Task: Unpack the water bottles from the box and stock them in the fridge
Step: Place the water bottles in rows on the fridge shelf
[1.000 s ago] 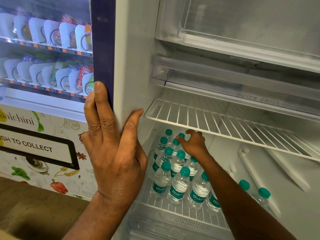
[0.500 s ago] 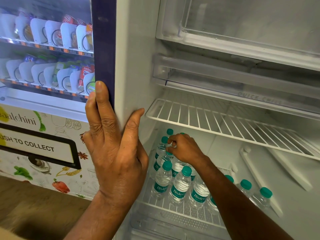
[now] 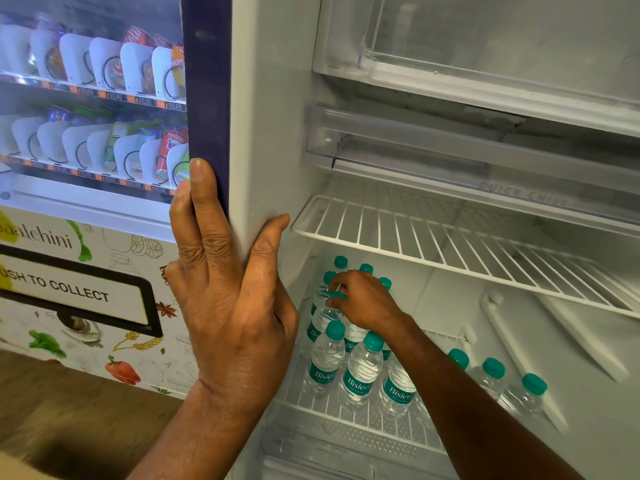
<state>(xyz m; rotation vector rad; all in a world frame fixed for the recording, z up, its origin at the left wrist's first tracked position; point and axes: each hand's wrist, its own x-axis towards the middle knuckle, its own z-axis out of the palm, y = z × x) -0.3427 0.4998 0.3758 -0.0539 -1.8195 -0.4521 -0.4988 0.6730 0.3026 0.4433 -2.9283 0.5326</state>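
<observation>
The right hand (image 3: pixel 365 304), flat before, now pinches 1 water bottle (image 3: pixel 322 310) by its cap to tidy it; the left hand (image 3: pixel 235 306) lies flat on the fridge (image 3: pixel 266 126).

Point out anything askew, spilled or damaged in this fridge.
Nothing looks spilled or damaged. The water bottles stand upright on the lower wire shelf; three bottles stand apart on the right. The right hand grips one cap; the left hand rests on the fridge edge.
</observation>
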